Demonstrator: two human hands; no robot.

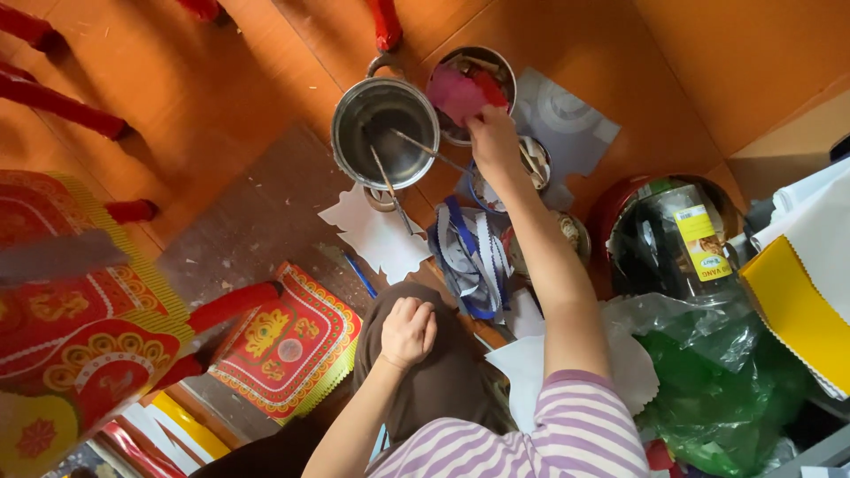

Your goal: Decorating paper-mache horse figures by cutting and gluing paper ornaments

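Right hand point(492, 134): arm stretched forward from a striped purple-and-white sleeve point(567, 434); fingers bunched close together at the rim of the smaller metal bowl point(505, 66). A pink sheet point(453, 93) in that bowl is touched or pinched by the fingertips; which of the two cannot be told, as the fingertips are seen from behind.

Left hand point(407, 329): curled into a loose fist, resting on the brown-trousered knee point(434, 381). Nothing is seen held in it.

Larger steel pot point(384, 133): set on the orange floor point(221, 80), just left of the smaller bowl, rims almost touching. Two thin sticks point(390, 181) are laid across and out of it, toward the person.

White cut paper point(376, 235) is spread below the pot. A bundle of blue-and-white ribbon strips point(469, 252) lies just beside it, under the right forearm. A red-and-yellow patterned paper panel point(288, 341) lies left of the knee; a larger one point(80, 336) is seen at the far left.

Right of the arm: a clear jar with a yellow label point(682, 243) inside a red basin, with green plastic bags point(717, 389) below it.
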